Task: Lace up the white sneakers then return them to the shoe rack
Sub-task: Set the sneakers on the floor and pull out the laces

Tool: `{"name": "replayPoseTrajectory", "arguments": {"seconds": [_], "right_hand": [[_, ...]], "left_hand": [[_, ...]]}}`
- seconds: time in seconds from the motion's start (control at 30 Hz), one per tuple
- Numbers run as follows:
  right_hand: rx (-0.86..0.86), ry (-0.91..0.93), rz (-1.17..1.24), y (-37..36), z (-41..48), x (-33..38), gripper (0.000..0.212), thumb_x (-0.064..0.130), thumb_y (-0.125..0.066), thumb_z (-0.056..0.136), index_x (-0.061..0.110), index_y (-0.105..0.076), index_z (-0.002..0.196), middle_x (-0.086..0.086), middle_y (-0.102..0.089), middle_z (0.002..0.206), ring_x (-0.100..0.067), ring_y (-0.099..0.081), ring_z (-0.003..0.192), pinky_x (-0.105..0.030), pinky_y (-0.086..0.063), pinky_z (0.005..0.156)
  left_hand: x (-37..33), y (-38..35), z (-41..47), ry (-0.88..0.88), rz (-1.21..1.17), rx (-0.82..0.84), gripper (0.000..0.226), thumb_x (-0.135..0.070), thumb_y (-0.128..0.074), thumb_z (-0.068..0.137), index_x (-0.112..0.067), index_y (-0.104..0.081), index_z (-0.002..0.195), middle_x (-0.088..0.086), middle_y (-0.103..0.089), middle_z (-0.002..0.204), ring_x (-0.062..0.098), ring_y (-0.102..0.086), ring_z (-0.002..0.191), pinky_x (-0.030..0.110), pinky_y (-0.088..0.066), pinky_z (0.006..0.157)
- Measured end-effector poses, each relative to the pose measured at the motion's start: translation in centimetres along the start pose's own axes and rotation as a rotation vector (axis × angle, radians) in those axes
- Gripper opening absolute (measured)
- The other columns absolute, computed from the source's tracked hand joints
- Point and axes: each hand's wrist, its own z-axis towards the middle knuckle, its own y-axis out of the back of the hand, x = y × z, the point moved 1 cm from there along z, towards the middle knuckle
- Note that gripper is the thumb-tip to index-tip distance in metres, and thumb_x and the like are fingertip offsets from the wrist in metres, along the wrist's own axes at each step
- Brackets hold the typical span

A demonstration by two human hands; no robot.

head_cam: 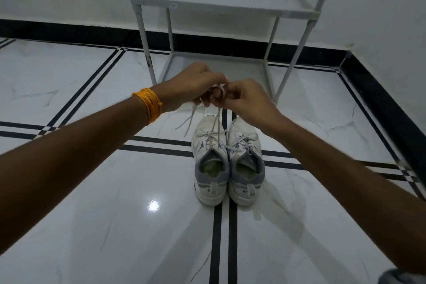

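Two white sneakers with grey collars stand side by side on the floor, heels toward me: the left sneaker [210, 157] and the right sneaker [246, 159]. The right one's lace is tied across its tongue. The left one's white lace [215, 122] runs up from its eyelets to my hands, which meet above the toes. My left hand [196, 85], with an orange thread band on the wrist, pinches the lace. My right hand [242, 97] grips a loop of the same lace. Loose lace ends hang below my left hand.
A grey tube-frame shoe rack [221, 7] stands against the white wall just behind the sneakers, its shelves bare. The floor is glossy white marble tile [115, 214] with black stripes. A black skirting board runs along the walls, with a corner at the right.
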Motion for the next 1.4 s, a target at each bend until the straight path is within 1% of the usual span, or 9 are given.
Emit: {"name": "replayPoseTrajectory", "arguments": {"seconds": [0.2, 0.37, 0.5, 0.6, 0.73, 0.87, 1.0, 1.17, 1.4], "right_hand": [[-0.127, -0.046, 0.251, 3.0, -0.4, 1.9, 0.017, 0.015, -0.060, 0.092, 0.009, -0.072, 0.082, -0.001, -0.063, 0.061, -0.010, -0.052, 0.048, -0.016, -0.037, 0.044], [-0.006, -0.043, 0.601, 4.0, 1.3, 5.0, 0.022, 0.019, -0.050, 0.098, 0.010, -0.062, 0.082, -0.005, -0.064, 0.070, -0.014, -0.059, 0.058, -0.022, -0.044, 0.049], [-0.048, -0.082, 0.801, 3.3, 3.2, 5.1, 0.023, 0.019, -0.050, 0.098, 0.010, -0.062, 0.081, -0.007, -0.068, 0.076, -0.016, -0.065, 0.068, -0.025, -0.053, 0.060], [-0.126, -0.215, 1.061, 3.0, 4.2, 3.2, 0.021, 0.014, -0.050, 0.098, 0.006, -0.062, 0.083, -0.010, -0.068, 0.078, -0.018, -0.067, 0.072, -0.026, -0.059, 0.067], [-0.156, -0.573, 1.307, 1.3, 4.5, -0.5, 0.016, 0.004, -0.049, 0.096, -0.001, -0.060, 0.085, -0.017, -0.066, 0.086, -0.025, -0.068, 0.080, -0.030, -0.061, 0.072], [0.094, -0.819, 1.150, -0.8, 2.7, -2.5, 0.023, 0.009, -0.052, 0.096, -0.005, -0.052, 0.113, -0.024, -0.063, 0.097, -0.028, -0.069, 0.083, -0.030, -0.062, 0.075], [-0.154, -0.520, 0.558, -1.2, 0.3, -1.7, 0.006, 0.017, -0.054, 0.094, 0.013, -0.056, 0.098, -0.009, -0.065, 0.085, -0.016, -0.070, 0.070, -0.024, -0.045, 0.051], [0.018, -0.307, 0.479, -1.9, -1.9, 1.1, 0.027, 0.038, -0.058, 0.093, 0.017, -0.050, 0.108, -0.005, -0.071, 0.093, -0.017, -0.073, 0.072, -0.027, -0.047, 0.050], [-0.177, -0.235, 0.091, 1.4, -1.4, -2.8, 0.021, 0.028, -0.074, 0.083, 0.007, -0.071, 0.083, 0.009, -0.068, 0.071, 0.002, -0.062, 0.067, -0.021, -0.047, 0.066]], "left_hand": [[1.7, 1.0, -0.2, 0.097, -0.216, -0.009, 0.041, -0.027, -0.041, 0.096, 0.001, -0.070, 0.103, 0.009, -0.074, 0.094, 0.017, -0.067, 0.081, 0.027, -0.051, 0.071], [2.7, -1.3, 0.2, 0.020, 0.040, 0.105, 0.025, -0.014, -0.072, 0.080, -0.009, -0.070, 0.104, 0.006, -0.070, 0.097, 0.013, -0.065, 0.088, 0.020, -0.054, 0.073], [2.9, -4.3, 0.8, -0.267, 0.348, -0.280, 0.022, 0.007, -0.068, 0.067, -0.010, -0.057, 0.075, 0.006, -0.060, 0.067, 0.022, -0.058, 0.062, 0.035, -0.049, 0.057], [3.8, -3.9, 1.0, -0.408, 0.460, -0.598, 0.023, 0.005, -0.064, 0.076, -0.009, -0.052, 0.090, 0.010, -0.061, 0.073, 0.026, -0.059, 0.063, 0.038, -0.050, 0.054], [4.7, -2.7, 0.3, -0.578, 0.549, -0.585, 0.020, -0.022, -0.071, 0.087, -0.006, -0.060, 0.093, 0.007, -0.064, 0.076, 0.017, -0.056, 0.063, 0.027, -0.048, 0.059], [4.3, -3.0, 0.3, -0.365, 0.418, -0.441, 0.025, -0.021, -0.063, 0.088, -0.005, -0.068, 0.070, 0.003, -0.061, 0.060, 0.014, -0.051, 0.053, 0.026, -0.041, 0.055], [3.4, -2.6, 0.5, 0.157, -0.221, -0.208, 0.026, -0.019, -0.058, 0.084, -0.011, -0.056, 0.060, 0.001, -0.049, 0.056, 0.012, -0.041, 0.052, 0.024, -0.035, 0.052], [2.4, -2.6, 0.5, 0.195, -0.458, -0.117, 0.025, -0.022, -0.053, 0.088, -0.015, -0.055, 0.065, -0.008, -0.050, 0.050, 0.005, -0.045, 0.044, 0.023, -0.038, 0.054], [6.5, -0.4, 0.4, -0.233, 0.592, -0.582, 0.033, -0.030, -0.060, 0.095, -0.006, -0.066, 0.073, 0.008, -0.063, 0.059, 0.021, -0.053, 0.049, 0.028, -0.046, 0.059]]}}
